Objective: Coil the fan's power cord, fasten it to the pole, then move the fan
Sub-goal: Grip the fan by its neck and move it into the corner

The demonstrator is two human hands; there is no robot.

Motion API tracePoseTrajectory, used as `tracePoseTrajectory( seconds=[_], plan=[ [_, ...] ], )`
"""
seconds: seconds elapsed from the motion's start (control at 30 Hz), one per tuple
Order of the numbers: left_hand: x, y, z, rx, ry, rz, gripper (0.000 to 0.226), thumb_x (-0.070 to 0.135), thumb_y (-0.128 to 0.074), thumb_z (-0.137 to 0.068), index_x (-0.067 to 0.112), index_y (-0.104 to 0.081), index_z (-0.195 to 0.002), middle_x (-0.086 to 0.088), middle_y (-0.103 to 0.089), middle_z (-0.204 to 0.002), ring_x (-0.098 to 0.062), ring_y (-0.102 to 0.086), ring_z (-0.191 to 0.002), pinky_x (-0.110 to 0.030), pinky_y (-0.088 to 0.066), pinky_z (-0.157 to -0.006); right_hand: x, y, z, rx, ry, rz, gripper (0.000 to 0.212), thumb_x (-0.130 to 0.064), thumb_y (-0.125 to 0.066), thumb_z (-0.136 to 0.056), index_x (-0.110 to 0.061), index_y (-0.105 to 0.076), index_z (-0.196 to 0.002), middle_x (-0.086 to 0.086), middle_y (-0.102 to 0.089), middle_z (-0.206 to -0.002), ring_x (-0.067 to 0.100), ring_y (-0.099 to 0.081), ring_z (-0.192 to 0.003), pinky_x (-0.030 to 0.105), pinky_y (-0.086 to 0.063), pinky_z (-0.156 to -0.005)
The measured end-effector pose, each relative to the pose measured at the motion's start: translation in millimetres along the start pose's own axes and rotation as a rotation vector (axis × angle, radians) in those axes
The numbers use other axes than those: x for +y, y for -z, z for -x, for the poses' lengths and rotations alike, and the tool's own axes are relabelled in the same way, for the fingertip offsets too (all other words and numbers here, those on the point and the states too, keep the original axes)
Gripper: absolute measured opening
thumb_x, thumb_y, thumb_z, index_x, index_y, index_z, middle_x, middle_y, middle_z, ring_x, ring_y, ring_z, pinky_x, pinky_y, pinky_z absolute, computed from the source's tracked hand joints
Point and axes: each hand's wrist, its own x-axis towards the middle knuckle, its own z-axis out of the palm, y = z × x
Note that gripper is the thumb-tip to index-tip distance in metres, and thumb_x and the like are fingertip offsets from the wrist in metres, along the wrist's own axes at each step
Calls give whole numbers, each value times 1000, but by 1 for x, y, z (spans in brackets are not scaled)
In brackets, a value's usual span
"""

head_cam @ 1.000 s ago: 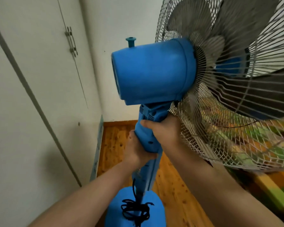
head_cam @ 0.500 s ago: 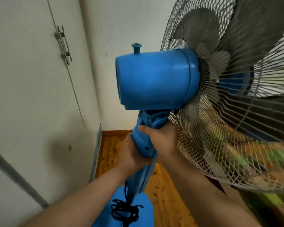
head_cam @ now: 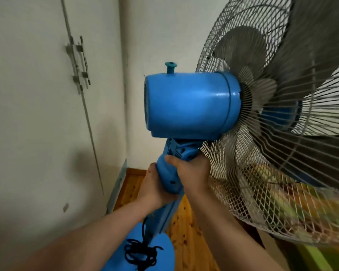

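I'm watching the pedestal fan drifting toward three o'clock since a second ago, with my left hand and right hand both gripping its neck. The coiled power cord is hanging at six o'clock, so the move is probably underway.

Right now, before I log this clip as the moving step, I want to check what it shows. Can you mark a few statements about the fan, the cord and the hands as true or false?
1. The left hand and the right hand both grip the neck under the motor housing. True.
2. The cord trails loose across the floor. False: it sits bundled at the foot of the pole, over the base.
3. The knob on top of the housing is red. False: it is teal.
4. The cupboard doors are shut. True.
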Motion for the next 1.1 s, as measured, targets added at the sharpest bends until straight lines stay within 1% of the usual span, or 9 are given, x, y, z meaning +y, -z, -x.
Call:
tracePoseTrajectory(
  seconds=[0.17,0.33,0.43,0.5,0.6,0.7,0.8,0.97,1.1],
  plan=[
    [-8,-4,-56,-10,-11,-9,89,29,-88,-51,12,-33,-120,6,-43,-111,-3,-39,-93,-6,-35,-52,11,-29,-49,-16,7,16,46,-23,-86,-57,-7,-64,-94,1,-66,-90,16,-62,-81,27,-51,-73],
    [-24,-4,-119,-46,-24,13,88,24,-87,-55,11,-32,-123,9,-39,-110,-1,-39,-95,-3,-39,-57,26,-70,-100,-13,-8,37,46,-22,-85,-57,-8,-63,-95,4,-69,-95,18,-64,-84,31,-53,-77],
    [-38,2,-166,-82,-12,88,85,17,-86,-57,11,-32,-122,9,-39,-107,2,-42,-88,1,-40,-58,27,-102,-135,-15,-24,55,45,-23,-84,-58,-11,-63,-96,1,-67,-94,21,-65,-90,36,-54,-82],
    [-44,5,-193,-90,0,87,89,22,-87,-54,15,-31,-123,11,-39,-108,-1,-48,-96,-3,-40,-58,24,-119,-154,-14,-53,82,46,-26,-84,-58,-13,-62,-96,-1,-66,-93,21,-65,-90,37,-54,-83],
    [-49,9,-240,-98,0,85,93,26,-88,-51,17,-30,-123,10,-41,-111,-8,-48,-105,-13,-40,-75,18,-142,-190,-9,-96,80,45,-28,-83,-57,-15,-60,-94,-5,-63,-88,19,-64,-86,35,-54,-81],
    [-58,2,-282,-141,34,148,90,24,-89,-48,21,-33,-118,9,-45,-114,-11,-52,-109,-18,-43,-82,22,-160,-225,-19,-137,92,43,-25,-83,-57,-16,-58,-90,-7,-60,-85,18,-62,-84,35,-54,-81],
    [-65,-1,-312,-103,-5,102,87,24,-88,-47,17,-39,-119,6,-51,-111,-12,-55,-103,-19,-43,-82,28,-175,-254,-24,-163,89,40,-20,-81,-58,-14,-61,-93,-4,-62,-88,19,-64,-85,36,-54,-82],
    [-77,-7,-359,-65,-6,81,88,26,-88,-43,17,-44,-118,0,-60,-108,-18,-60,-98,-34,-53,-87,38,-198,-297,-74,-199,85,37,-18,-81,-58,-19,-56,-86,-5,-61,-88,18,-62,-82,33,-53,-78],
    [-82,-7,-394,-60,14,62,91,24,-89,-43,16,-42,-120,0,-58,-108,-16,-59,-96,-29,-51,-85,43,-213,-329,-122,-193,95,39,-17,-80,-60,-16,-58,-92,-5,-62,-89,15,-61,-81,27,-50,-75]
  ],
)
